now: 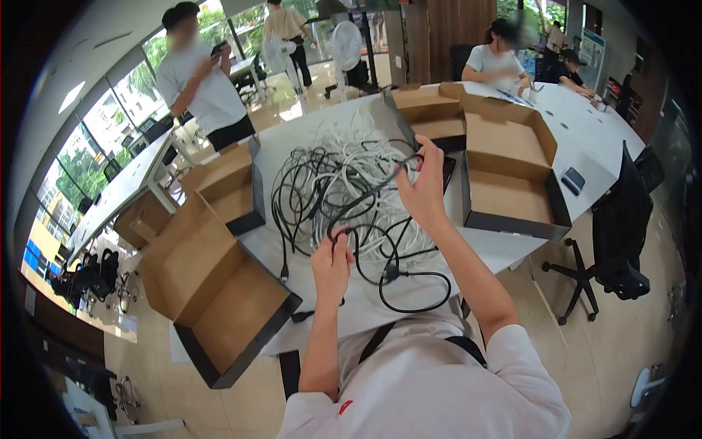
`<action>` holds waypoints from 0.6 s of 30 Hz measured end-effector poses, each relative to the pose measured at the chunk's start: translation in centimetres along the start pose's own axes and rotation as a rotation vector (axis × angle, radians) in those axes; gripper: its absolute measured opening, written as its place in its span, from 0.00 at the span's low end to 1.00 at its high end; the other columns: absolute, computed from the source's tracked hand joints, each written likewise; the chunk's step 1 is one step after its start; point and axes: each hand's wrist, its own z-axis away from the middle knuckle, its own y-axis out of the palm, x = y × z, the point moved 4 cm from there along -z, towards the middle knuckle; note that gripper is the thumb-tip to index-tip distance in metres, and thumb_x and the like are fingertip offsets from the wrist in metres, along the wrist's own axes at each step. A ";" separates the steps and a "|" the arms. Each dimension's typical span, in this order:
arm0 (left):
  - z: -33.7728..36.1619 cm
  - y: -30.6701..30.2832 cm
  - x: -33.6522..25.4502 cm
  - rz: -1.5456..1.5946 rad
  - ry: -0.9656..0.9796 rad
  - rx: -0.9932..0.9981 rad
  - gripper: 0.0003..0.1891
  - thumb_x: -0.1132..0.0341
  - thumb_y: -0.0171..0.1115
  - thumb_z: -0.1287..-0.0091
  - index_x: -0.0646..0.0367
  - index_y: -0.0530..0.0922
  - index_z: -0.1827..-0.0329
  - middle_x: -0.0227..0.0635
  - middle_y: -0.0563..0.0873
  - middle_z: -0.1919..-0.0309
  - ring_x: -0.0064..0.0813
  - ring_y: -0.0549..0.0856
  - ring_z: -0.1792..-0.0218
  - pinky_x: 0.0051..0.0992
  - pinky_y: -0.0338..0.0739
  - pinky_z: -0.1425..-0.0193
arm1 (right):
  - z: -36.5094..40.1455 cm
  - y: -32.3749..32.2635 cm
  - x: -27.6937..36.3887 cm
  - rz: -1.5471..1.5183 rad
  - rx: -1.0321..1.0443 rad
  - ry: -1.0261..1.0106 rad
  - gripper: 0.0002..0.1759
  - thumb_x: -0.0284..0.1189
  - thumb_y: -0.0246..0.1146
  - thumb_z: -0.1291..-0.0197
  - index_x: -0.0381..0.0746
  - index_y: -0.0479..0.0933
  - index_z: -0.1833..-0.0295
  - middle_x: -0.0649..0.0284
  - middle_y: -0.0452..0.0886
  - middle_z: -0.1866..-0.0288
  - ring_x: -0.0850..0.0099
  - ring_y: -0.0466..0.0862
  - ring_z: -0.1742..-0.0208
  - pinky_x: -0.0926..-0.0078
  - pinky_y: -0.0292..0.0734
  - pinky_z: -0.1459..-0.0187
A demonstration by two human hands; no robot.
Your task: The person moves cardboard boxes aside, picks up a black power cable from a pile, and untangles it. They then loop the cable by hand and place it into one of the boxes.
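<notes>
A large tangled heap of white cables (351, 150) and black cables (287, 192) lies on the white table (274, 135). My left hand (333, 265) is closed on a black cable at the near side of the heap. Higher up and to the right, my right hand (424, 179) pinches a black cable between thumb and fingers. Black cable runs between both hands over the heap. A loop with a black plug (393, 274) hangs below and right of my left hand, near the table's front edge.
Open cardboard boxes stand left (234, 322) and right (508, 194) of the heap, with smaller ones behind (431, 124) and at left (230, 194). A dark small object (573, 181) lies at right. A person (201, 88) stands beyond the table; another person (493, 66) sits across it.
</notes>
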 end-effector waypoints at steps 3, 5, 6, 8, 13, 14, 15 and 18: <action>-0.5 0.0 0.2 0.124 -0.105 -0.023 0.15 0.58 0.51 0.25 0.60 0.79 0.55 0.24 0.72 0.86 0.12 0.67 0.87 0.17 0.59 0.84 | 4.6 -0.9 0.7 0.227 0.023 -0.144 0.45 0.26 0.65 0.49 0.29 0.49 0.29 0.40 0.59 0.37 0.45 0.60 0.37 0.52 0.52 0.35; -1.1 0.3 0.4 0.157 -0.103 -0.061 0.17 0.55 0.50 0.25 0.62 0.78 0.57 0.23 0.70 0.87 0.12 0.66 0.88 0.16 0.57 0.85 | 7.0 -2.1 2.7 0.284 -0.033 -0.147 0.45 0.26 0.65 0.49 0.28 0.48 0.29 0.39 0.59 0.37 0.45 0.60 0.37 0.51 0.52 0.36; -1.2 0.3 0.3 0.163 -0.099 -0.075 0.19 0.53 0.50 0.25 0.63 0.77 0.60 0.23 0.69 0.87 0.12 0.66 0.88 0.17 0.57 0.86 | 8.0 -2.6 3.6 0.263 -0.070 -0.139 0.43 0.26 0.65 0.49 0.29 0.52 0.30 0.40 0.60 0.37 0.45 0.61 0.38 0.52 0.54 0.36; -1.6 0.5 0.7 0.148 -0.125 -0.088 0.22 0.50 0.50 0.26 0.63 0.75 0.66 0.22 0.66 0.88 0.12 0.64 0.88 0.17 0.57 0.86 | 10.2 -2.7 3.5 0.195 0.051 -0.160 0.41 0.25 0.65 0.48 0.29 0.54 0.31 0.41 0.62 0.39 0.46 0.62 0.39 0.52 0.55 0.37; -1.9 1.7 0.0 0.260 -0.152 -0.127 0.24 0.49 0.52 0.27 0.64 0.79 0.68 0.19 0.64 0.89 0.10 0.59 0.87 0.18 0.50 0.83 | 12.0 -1.8 1.5 -0.072 0.414 0.172 0.38 0.27 0.67 0.47 0.32 0.59 0.32 0.52 0.73 0.49 0.58 0.76 0.58 0.66 0.73 0.57; -2.1 1.8 -0.1 0.271 -0.141 -0.128 0.25 0.49 0.52 0.27 0.64 0.79 0.70 0.19 0.64 0.89 0.10 0.59 0.87 0.19 0.49 0.82 | 11.9 -1.8 1.1 -0.047 0.349 0.088 0.26 0.29 0.67 0.45 0.34 0.69 0.42 0.57 0.78 0.63 0.63 0.76 0.71 0.71 0.71 0.70; -2.2 1.8 -0.2 0.281 -0.129 -0.130 0.25 0.49 0.52 0.27 0.64 0.79 0.71 0.19 0.63 0.89 0.10 0.58 0.87 0.19 0.49 0.82 | 12.2 -1.5 0.1 -0.096 0.447 0.191 0.21 0.29 0.66 0.44 0.34 0.72 0.46 0.58 0.77 0.68 0.65 0.75 0.74 0.71 0.70 0.71; -2.7 1.9 0.0 0.378 -0.159 -0.082 0.24 0.51 0.53 0.27 0.63 0.79 0.73 0.19 0.63 0.88 0.11 0.57 0.85 0.19 0.48 0.80 | 12.6 -1.0 -1.7 -0.325 0.517 0.421 0.09 0.29 0.63 0.38 0.33 0.78 0.65 0.64 0.68 0.86 0.74 0.68 0.85 0.72 0.62 0.79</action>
